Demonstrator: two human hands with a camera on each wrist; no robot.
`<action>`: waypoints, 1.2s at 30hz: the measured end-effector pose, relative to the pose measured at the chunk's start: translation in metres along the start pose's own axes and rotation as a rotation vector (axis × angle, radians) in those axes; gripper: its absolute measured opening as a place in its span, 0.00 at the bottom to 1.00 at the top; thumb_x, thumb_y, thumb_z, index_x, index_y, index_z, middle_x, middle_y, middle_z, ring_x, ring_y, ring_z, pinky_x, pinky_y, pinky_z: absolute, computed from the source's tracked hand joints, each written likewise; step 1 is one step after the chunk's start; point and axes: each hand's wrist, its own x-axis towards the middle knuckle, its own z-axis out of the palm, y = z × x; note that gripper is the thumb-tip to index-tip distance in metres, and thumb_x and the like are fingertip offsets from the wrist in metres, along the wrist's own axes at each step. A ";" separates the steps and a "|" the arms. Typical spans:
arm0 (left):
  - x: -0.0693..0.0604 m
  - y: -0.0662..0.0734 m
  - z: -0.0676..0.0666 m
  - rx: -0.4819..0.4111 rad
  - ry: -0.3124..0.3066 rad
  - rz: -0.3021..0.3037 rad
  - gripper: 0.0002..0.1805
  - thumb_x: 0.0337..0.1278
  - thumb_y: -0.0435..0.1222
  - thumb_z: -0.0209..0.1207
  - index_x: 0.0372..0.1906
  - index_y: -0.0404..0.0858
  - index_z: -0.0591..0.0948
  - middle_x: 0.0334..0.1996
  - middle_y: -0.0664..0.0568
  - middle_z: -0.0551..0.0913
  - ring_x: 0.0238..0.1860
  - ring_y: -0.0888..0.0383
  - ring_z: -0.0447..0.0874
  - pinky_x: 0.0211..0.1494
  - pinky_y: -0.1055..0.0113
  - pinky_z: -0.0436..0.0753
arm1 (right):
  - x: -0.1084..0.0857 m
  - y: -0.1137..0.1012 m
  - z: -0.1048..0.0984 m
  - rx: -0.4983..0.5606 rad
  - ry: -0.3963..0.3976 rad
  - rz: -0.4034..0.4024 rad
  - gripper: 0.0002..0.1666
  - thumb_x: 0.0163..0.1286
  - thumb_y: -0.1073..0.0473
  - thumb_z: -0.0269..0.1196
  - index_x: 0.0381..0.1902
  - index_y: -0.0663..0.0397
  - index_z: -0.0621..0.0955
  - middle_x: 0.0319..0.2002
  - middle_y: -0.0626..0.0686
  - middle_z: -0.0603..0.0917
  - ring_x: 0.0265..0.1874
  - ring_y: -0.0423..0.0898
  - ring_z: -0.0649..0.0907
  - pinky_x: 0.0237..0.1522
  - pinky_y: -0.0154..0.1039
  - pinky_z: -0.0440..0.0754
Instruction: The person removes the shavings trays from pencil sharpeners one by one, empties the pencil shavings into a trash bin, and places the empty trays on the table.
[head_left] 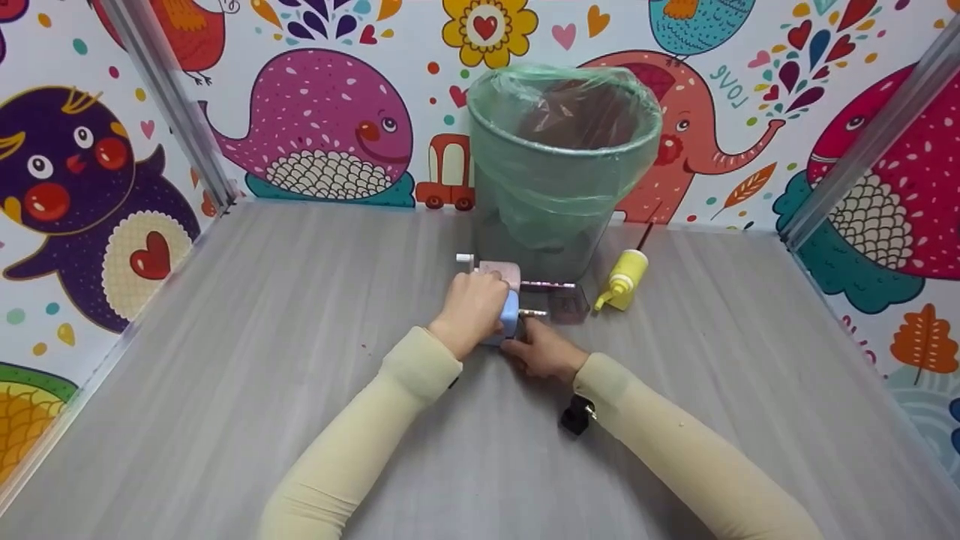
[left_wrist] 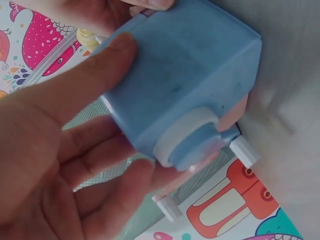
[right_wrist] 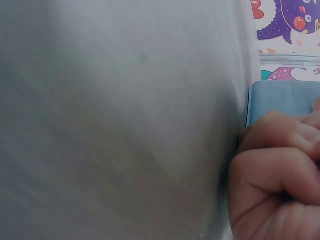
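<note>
At frame centre, the left hand clamps a blue, boxy plastic sharpener; the right hand curls at its right end, its hold hidden from here; the step looks like working that end loose; next calls for steady left grip, gentle right pull.

Looks like a staged booth to me, maybe a lab type of setup given the wrist camera in view. Boxed in by panels printed with bright cartoon animals, with metal posts in the back corners. Fitted with a gray wood-look tabletop running right up to the panels, and a lined bin parked on top. Can't tell what sort of building, though.
</note>
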 end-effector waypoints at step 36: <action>0.004 0.004 0.000 0.016 -0.042 -0.028 0.27 0.38 0.51 0.79 0.44 0.40 0.88 0.38 0.50 0.89 0.38 0.51 0.89 0.38 0.60 0.86 | -0.004 0.004 -0.006 0.060 -0.029 -0.001 0.07 0.77 0.64 0.54 0.48 0.62 0.70 0.19 0.47 0.71 0.15 0.38 0.69 0.16 0.30 0.66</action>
